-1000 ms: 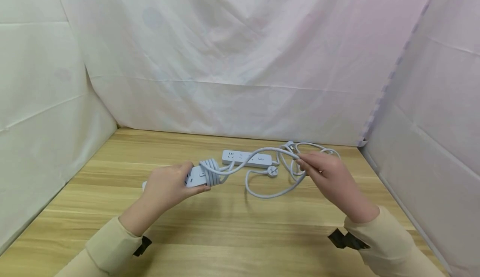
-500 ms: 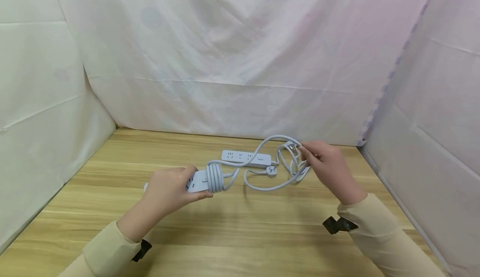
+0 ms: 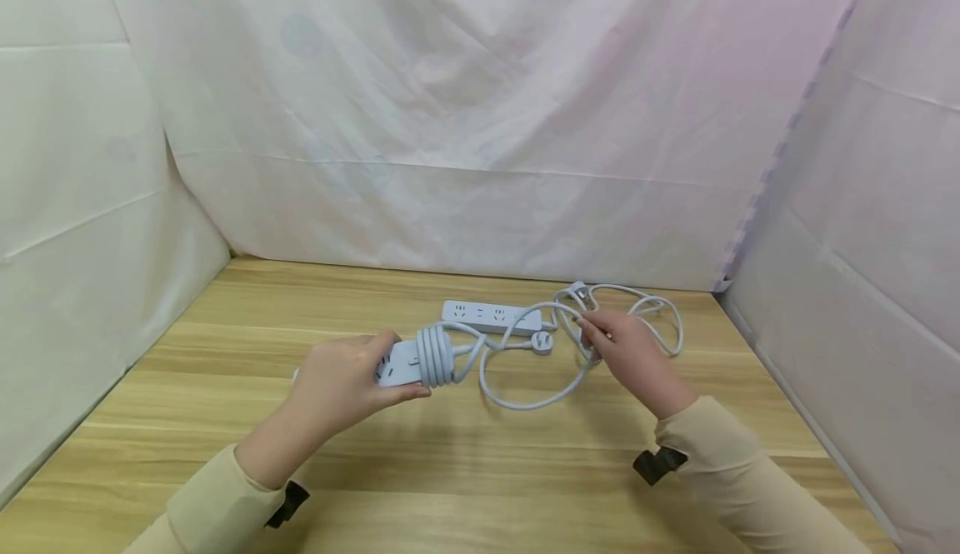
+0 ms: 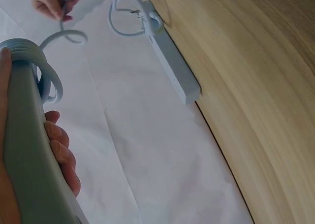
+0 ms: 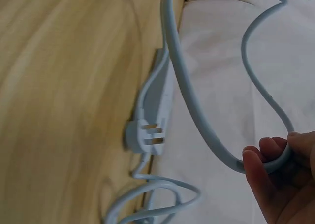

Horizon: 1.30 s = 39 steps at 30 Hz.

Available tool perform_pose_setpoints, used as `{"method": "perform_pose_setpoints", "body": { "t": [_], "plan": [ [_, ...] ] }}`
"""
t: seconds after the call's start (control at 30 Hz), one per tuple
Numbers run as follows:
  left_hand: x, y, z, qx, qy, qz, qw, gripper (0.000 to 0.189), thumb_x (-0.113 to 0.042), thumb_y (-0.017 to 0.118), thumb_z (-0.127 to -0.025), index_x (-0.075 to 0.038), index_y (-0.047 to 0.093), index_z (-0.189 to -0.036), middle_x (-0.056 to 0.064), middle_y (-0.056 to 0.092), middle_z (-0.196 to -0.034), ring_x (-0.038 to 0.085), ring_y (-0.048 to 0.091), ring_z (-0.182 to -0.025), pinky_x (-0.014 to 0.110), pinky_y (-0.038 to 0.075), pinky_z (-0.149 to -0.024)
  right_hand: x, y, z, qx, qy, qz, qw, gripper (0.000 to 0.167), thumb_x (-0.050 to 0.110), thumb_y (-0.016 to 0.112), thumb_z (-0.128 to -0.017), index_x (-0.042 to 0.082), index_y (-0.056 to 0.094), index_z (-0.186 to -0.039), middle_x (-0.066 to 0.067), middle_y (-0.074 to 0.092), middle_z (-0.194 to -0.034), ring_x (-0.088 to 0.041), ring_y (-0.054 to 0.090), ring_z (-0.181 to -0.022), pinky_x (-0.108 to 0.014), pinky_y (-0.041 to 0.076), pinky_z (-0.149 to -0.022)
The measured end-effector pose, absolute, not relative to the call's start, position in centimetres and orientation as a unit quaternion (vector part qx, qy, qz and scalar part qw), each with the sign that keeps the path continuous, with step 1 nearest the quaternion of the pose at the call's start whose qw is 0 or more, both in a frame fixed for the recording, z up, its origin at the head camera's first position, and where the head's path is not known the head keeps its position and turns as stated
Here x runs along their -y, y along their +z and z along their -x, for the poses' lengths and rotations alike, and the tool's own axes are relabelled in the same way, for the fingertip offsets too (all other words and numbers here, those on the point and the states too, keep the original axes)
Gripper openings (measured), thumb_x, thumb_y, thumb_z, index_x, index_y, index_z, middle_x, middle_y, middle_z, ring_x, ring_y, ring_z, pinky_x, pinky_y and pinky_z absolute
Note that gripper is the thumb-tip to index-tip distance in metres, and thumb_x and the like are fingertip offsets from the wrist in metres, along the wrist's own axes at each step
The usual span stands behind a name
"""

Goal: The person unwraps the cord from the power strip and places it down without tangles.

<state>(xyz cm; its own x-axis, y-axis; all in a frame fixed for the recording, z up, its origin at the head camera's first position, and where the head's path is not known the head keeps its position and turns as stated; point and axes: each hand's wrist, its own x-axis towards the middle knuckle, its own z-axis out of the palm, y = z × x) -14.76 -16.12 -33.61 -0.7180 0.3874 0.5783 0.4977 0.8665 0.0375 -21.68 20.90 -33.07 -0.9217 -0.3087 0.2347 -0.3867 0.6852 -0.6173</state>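
A white power strip (image 3: 401, 364) lies in the grip of my left hand (image 3: 337, 379), lifted above the table. Several turns of its cord (image 3: 435, 356) are wound around the strip's right end. Farther along, my right hand (image 3: 633, 362) pinches the cord between thumb and fingers. The right wrist view shows that cord (image 5: 197, 111) bending through the fingers. A slack loop (image 3: 525, 406) hangs between the hands and leads back to a round plug (image 3: 542, 342). In the left wrist view, fingers (image 4: 64, 155) curl around the strip's edge.
A second white power strip (image 3: 491, 316) lies near the back of the wooden table (image 3: 315, 304). Its loose cord (image 3: 678, 329) and another plug (image 3: 579, 289) spread to its right. White cloth (image 3: 450, 121) hangs behind and at both sides.
My right hand first rises slightly, then comes left and lower, bringing the cord toward the wound end. The left hand and strip shift a little to the right.
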Motion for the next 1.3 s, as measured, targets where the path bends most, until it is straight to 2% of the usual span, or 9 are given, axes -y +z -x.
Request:
{"method": "perform_pose_setpoints", "body": {
  "t": [0.17,0.3,0.43,0.6,0.77,0.9,1.0,1.13,1.3],
  "plan": [
    [15.9,-33.2,14.6,0.925,-0.117,0.233,0.277,0.059,-0.069,0.076,-0.064,-0.017,0.059,-0.087,-0.015,0.045,-0.06,0.002,0.037,-0.048,0.022,0.029,-0.042,-20.7,-34.6,21.9,0.917,0.355,-0.178,0.021,0.019,0.011,0.052,-0.102,0.001,0.067,-0.103,-0.01,0.063,-0.081,-0.019,0.061,-0.064,-0.033,0.053,-0.058],
    [15.5,-32.9,14.4,0.927,-0.131,0.228,0.266,0.058,-0.07,0.074,-0.067,-0.017,0.061,-0.087,-0.015,0.045,-0.06,0.001,0.037,-0.049,0.022,0.029,-0.042,-20.6,-35.4,21.9,0.923,0.346,-0.17,0.015,0.021,0.011,0.057,-0.099,0.001,0.066,-0.116,-0.008,0.066,-0.085,-0.019,0.061,-0.07,-0.03,0.051,-0.058],
    [15.1,-32.6,14.5,0.927,-0.136,0.227,0.265,0.059,-0.067,0.075,-0.067,-0.015,0.063,-0.089,-0.013,0.047,-0.061,0.002,0.038,-0.049,0.022,0.03,-0.042,-20.6,-35.8,21.8,0.927,0.33,-0.178,0.023,0.035,0.011,0.065,-0.093,0.002,0.061,-0.126,-0.005,0.067,-0.092,-0.02,0.062,-0.082,-0.034,0.051,-0.065],
    [14.8,-32.5,14.7,0.926,-0.14,0.224,0.268,0.059,-0.066,0.076,-0.066,-0.014,0.063,-0.091,-0.012,0.046,-0.06,0.003,0.038,-0.048,0.022,0.03,-0.041,-20.4,-35.9,21.4,0.923,0.338,-0.185,0.018,0.04,0.012,0.067,-0.092,-0.002,0.057,-0.128,-0.016,0.066,-0.113,-0.03,0.064,-0.097,-0.045,0.052,-0.081],
    [14.6,-32.2,15.1,0.926,-0.144,0.219,0.27,0.059,-0.064,0.077,-0.067,-0.013,0.064,-0.092,-0.011,0.046,-0.06,0.004,0.036,-0.047,0.023,0.029,-0.04,-20.2,-35.6,20.8,0.918,0.349,-0.19,0.018,0.044,0.01,0.068,-0.091,-0.004,0.054,-0.131,-0.02,0.058,-0.126,-0.037,0.058,-0.111,-0.046,0.052,-0.085],
    [14.3,-31.9,15.4,0.927,-0.156,0.21,0.268,0.058,-0.063,0.077,-0.068,-0.013,0.064,-0.094,-0.01,0.047,-0.06,0.004,0.037,-0.047,0.024,0.03,-0.04,-19.6,-34.9,20.1,0.912,0.35,-0.211,0.039,0.046,0.007,0.069,-0.09,-0.004,0.053,-0.131,-0.022,0.056,-0.127,-0.039,0.055,-0.114,-0.048,0.05,-0.088],
    [14.1,-31.7,15.6,0.925,-0.168,0.208,0.27,0.058,-0.062,0.077,-0.069,-0.013,0.064,-0.096,-0.01,0.049,-0.062,0.005,0.039,-0.048,0.025,0.031,-0.041,-18.9,-33.8,19.2,0.91,0.342,-0.228,0.057,0.045,0.01,0.07,-0.09,0.0,0.055,-0.132,-0.017,0.057,-0.126,-0.035,0.056,-0.112,-0.05,0.047,-0.09],
    [13.7,-31.4,15.7,0.92,-0.18,0.207,0.281,0.058,-0.061,0.078,-0.069,-0.013,0.065,-0.098,-0.008,0.053,-0.064,0.006,0.041,-0.049,0.025,0.033,-0.042,-17.4,-32.6,17.8,0.896,0.338,-0.273,0.087,0.043,0.01,0.072,-0.089,0.004,0.058,-0.129,-0.01,0.059,-0.123,-0.028,0.057,-0.108,-0.047,0.047,-0.089],
    [13.1,-31.2,15.9,0.912,-0.205,0.205,0.29,0.058,-0.058,0.08,-0.068,-0.013,0.066,-0.103,-0.005,0.06,-0.071,0.007,0.047,-0.052,0.026,0.036,-0.044,-15.7,-32.3,16.8,0.868,0.334,-0.342,0.135,0.044,0.006,0.075,-0.085,0.003,0.06,-0.126,-0.006,0.061,-0.118,-0.023,0.059,-0.103,-0.043,0.048,-0.087]
  ]
}}
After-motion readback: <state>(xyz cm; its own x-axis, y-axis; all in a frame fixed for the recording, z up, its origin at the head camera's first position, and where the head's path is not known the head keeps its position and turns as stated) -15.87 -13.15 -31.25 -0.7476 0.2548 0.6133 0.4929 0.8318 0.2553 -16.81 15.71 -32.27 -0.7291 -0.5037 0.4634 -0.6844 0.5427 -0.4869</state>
